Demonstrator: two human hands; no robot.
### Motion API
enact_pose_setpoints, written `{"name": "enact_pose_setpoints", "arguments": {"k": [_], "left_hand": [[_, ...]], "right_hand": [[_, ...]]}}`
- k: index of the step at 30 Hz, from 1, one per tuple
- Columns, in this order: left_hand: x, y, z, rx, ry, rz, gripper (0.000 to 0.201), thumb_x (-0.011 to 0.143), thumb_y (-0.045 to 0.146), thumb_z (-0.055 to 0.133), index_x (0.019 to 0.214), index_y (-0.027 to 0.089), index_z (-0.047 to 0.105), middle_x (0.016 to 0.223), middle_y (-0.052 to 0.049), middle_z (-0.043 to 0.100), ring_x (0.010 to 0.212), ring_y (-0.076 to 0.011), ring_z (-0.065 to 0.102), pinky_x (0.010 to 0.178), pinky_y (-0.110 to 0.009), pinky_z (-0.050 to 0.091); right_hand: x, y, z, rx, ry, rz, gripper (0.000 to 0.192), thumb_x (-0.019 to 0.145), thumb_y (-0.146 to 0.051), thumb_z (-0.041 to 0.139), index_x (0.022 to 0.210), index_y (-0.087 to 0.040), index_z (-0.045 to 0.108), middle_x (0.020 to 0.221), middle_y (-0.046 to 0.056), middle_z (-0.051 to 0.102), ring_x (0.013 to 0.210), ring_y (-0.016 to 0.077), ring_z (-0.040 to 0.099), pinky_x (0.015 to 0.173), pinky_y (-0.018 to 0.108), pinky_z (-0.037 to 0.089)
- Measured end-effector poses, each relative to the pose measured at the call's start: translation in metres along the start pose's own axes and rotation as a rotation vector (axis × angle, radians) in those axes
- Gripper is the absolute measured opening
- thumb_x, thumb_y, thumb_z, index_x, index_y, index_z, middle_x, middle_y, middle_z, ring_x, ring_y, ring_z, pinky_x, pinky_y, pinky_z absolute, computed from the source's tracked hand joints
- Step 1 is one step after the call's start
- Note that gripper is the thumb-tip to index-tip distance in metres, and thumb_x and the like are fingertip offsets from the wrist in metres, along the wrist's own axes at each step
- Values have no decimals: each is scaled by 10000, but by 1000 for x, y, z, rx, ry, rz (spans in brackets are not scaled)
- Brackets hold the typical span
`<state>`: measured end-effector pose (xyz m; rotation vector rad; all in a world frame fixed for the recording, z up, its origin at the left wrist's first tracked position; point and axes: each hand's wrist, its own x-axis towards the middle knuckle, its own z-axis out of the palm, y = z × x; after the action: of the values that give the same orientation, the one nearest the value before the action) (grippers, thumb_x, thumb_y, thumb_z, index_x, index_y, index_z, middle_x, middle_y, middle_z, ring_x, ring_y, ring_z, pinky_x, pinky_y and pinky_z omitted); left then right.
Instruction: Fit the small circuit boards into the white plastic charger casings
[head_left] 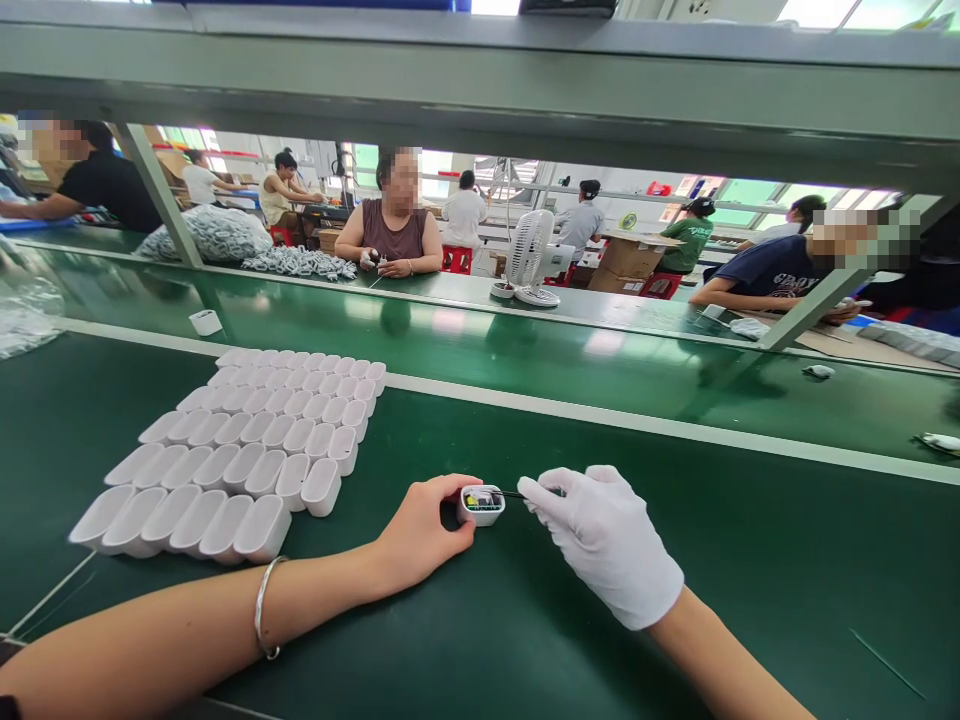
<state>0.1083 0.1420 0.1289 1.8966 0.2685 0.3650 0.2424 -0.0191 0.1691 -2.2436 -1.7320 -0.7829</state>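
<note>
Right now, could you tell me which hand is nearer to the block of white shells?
Left. The left hand lies just right of the block of white shells; the gloved right hand is farther right.

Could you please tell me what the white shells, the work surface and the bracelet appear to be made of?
Shells: likely moulded plastic, smooth, soft sheen, all alike.
Work surface: looks like a green rubbery mat, semi-matt, faint reflections.
Bracelet: probably metal, silvery with bright glints.

casing (481, 505) between left hand (420, 535) and right hand (607, 545) | shell rows (240, 450) left | fan (529, 258) behind
</note>
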Motion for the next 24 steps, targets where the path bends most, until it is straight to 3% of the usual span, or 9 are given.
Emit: {"name": "enact_pose_setpoints", "arguments": {"k": [7, 24], "left_hand": [[0, 0, -1, -33, -18, 1, 387, 684, 97, 574, 1051, 195, 649, 1007, -22, 698, 942, -209, 628, 860, -319, 487], [0, 2, -1, -24, -32, 3, 379, 681, 98, 573, 1040, 186, 655, 977, -22, 703, 920, -209, 624, 827, -297, 481]], "right_hand": [[-1, -2, -1, -61, -65, 49, 275, 841, -114, 457, 849, -286, 673, 719, -23, 645, 553, 132, 327, 542, 259, 226], [-2, -2, 1, -47, -72, 64, 292, 816, -92, 455, 866, -281, 671, 725, -18, 643, 558, 127, 335, 537, 248, 227]]}}
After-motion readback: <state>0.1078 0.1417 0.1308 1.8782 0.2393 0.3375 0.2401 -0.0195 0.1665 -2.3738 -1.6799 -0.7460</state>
